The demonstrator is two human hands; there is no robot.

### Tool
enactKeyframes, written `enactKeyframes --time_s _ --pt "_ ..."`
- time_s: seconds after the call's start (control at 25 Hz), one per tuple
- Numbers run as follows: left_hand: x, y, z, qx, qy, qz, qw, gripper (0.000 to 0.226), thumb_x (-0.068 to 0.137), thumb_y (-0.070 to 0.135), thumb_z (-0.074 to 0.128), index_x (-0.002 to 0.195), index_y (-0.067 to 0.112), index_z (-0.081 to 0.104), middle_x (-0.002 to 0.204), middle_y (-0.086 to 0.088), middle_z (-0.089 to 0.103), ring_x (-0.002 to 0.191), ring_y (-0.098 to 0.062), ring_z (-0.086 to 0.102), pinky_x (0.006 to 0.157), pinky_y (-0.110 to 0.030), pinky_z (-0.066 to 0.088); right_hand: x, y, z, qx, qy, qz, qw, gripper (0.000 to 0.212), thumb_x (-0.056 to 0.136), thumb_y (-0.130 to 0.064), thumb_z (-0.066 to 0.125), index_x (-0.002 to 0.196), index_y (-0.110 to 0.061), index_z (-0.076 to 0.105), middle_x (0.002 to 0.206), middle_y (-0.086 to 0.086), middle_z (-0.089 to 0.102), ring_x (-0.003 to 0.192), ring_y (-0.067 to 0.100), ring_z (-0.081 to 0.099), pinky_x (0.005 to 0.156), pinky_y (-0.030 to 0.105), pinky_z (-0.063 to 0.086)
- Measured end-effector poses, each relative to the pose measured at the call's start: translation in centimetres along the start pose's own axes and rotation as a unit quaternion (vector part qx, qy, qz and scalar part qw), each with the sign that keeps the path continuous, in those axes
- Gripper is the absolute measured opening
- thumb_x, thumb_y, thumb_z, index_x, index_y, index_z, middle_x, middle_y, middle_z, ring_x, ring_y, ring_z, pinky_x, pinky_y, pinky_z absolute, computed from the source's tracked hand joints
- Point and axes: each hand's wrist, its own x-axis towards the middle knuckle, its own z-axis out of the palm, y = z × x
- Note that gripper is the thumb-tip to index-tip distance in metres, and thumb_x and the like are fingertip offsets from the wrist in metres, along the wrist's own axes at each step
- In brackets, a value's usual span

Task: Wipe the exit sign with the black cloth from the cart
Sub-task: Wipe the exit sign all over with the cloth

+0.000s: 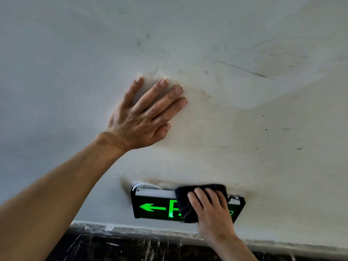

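Observation:
The exit sign (154, 207) is a black box with a lit green arrow pointing left and green characters, fixed low on a white wall. My right hand (211, 210) presses the black cloth (183, 202) flat against the sign's middle and top edge, hiding part of the green characters. My left hand (145, 113) lies flat on the wall well above and to the left of the sign, fingers spread, holding nothing.
The white wall (244, 129) is scuffed and smudged, with dark marks around the sign. A white cable (143, 185) loops out at the sign's top left. Below the sign runs a dark, paint-spattered skirting (131, 245).

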Motion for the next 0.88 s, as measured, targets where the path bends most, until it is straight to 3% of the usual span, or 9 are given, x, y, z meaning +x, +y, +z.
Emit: enactKeyframes --time_s 0.2,0.36,0.88 --pt "0.0 -0.1 0.1 0.002 0.001 0.004 1.000 0.062 0.094 0.038 0.039 0.151 0.015 0.039 0.154 -0.006 0.037 0.143 -0.031 0.031 0.117 -0.055 0.021 -1.6 3.0 -0.1 -0.015 0.007 0.049 0.999 0.085 0.037 -0.020 0.086 0.118 -0.022 0.058 0.113 0.004 0.066 0.103 0.031 0.049 0.080 0.051 0.055" --pt "-0.1 -0.1 0.1 0.002 0.005 0.007 1.000 0.060 0.095 0.038 0.039 0.150 0.015 0.041 0.153 -0.007 0.038 0.143 -0.031 0.031 0.116 -0.055 0.021 -1.8 3.8 -0.9 0.001 0.000 0.080 0.997 0.086 0.033 -0.017 0.085 0.115 -0.023 0.057 0.109 0.005 0.067 0.095 0.032 0.063 0.074 0.049 0.056" --pt "0.0 0.0 0.2 0.008 0.014 0.009 1.000 0.061 0.094 0.038 0.039 0.150 0.014 0.041 0.153 -0.007 0.038 0.141 -0.032 0.035 0.113 -0.057 0.027 -1.2 2.7 -2.3 0.062 0.005 0.205 0.977 0.071 0.029 -0.007 0.089 0.096 -0.021 0.072 0.094 0.002 0.068 0.082 0.031 0.065 0.063 0.047 0.057"
